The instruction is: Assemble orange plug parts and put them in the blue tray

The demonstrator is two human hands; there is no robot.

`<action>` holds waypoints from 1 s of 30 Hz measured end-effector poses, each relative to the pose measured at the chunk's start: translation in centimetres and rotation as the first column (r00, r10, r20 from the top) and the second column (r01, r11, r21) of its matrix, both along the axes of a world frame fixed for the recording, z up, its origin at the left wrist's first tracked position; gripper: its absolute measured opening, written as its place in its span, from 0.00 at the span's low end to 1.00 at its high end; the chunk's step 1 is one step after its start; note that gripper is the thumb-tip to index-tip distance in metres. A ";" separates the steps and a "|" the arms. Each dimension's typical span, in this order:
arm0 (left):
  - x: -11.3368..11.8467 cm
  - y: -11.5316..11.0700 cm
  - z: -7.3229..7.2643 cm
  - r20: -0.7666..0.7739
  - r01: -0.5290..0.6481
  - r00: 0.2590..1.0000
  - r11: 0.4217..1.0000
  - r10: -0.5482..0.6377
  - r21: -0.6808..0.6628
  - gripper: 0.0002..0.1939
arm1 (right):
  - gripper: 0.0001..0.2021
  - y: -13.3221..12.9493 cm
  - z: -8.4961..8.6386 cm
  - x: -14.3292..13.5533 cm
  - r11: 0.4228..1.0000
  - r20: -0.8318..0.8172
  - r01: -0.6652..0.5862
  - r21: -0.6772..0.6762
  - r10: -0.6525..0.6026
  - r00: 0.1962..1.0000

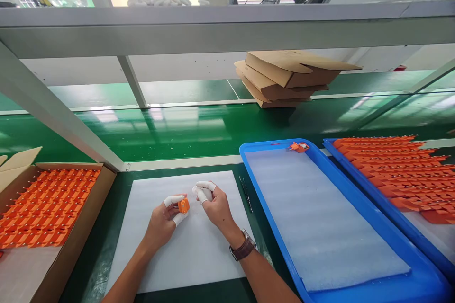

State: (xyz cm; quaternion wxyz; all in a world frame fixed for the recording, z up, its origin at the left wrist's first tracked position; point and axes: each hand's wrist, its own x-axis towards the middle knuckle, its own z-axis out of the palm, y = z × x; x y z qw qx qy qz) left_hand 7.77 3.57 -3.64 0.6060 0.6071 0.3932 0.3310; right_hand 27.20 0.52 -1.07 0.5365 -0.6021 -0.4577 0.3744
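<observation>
My left hand (161,225), with white finger cots on its fingertips, pinches a small orange plastic part (184,206) above the white sheet (199,265). A little to the right, my right hand (218,206) is closed, its fingers also in white cots. Between its fingertips is a small white wad (195,190), perhaps cloth or tissue; the cots partly hide it. The wad and the orange part are apart. Black tweezers (246,194) lie beside the sheet's right edge.
At left, a cardboard box (87,213) holds rows of orange parts (50,208). On the right, a blue tray (280,241) carries one orange part (299,147); another blue tray (387,213) holds many. Folded cardboard boxes (284,80) are stacked behind, under a grey shelf beam (227,33).
</observation>
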 end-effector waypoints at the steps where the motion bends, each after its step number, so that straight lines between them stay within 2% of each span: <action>1: 0.0 0.0 0.0 -0.001 -0.001 1.000 1.000 0.001 -0.004 0.19 | 0.13 0.0 0.2 0.1 1.000 -0.009 -0.008 -0.011 0.008 1.000; 6: 0.1 -0.1 0.3 0.001 -0.004 1.000 1.000 0.004 -0.026 0.21 | 0.13 -0.2 0.8 -0.1 0.994 -0.058 -0.093 -0.059 0.089 0.994; 12: 0.2 -0.2 1.1 -0.017 0.008 1.000 1.000 -0.008 0.015 0.19 | 0.12 -0.5 0.5 -0.7 0.979 -0.015 -0.199 -0.045 0.199 0.980; 18: 0.2 -0.3 1.1 -0.035 0.022 0.999 0.999 -0.020 0.041 0.18 | 0.10 -0.3 0.3 -0.7 0.965 -0.042 -0.228 -0.129 0.225 0.974; 23: 0.4 -0.3 1.2 -0.017 -0.003 1.000 1.000 0.004 0.018 0.18 | 0.17 -0.5 -0.1 0.1 0.929 -0.034 -0.325 -0.178 0.324 0.945; 25: 0.4 -0.3 1.3 -0.013 -0.011 1.000 1.000 0.011 0.006 0.18 | 0.20 -0.6 -0.2 0.7 0.932 0.038 -0.319 -0.175 0.330 0.943; 27: 0.4 -0.3 1.3 -0.016 -0.022 1.000 1.000 0.022 0.000 0.19 | 0.19 -0.6 -0.1 1.1 0.954 0.106 -0.263 -0.147 0.280 0.954; 30: 0.4 -0.2 1.1 -0.023 -0.028 0.999 1.000 0.029 0.005 0.19 | 0.16 -0.6 0.4 1.4 0.965 0.081 -0.233 -0.123 0.243 0.967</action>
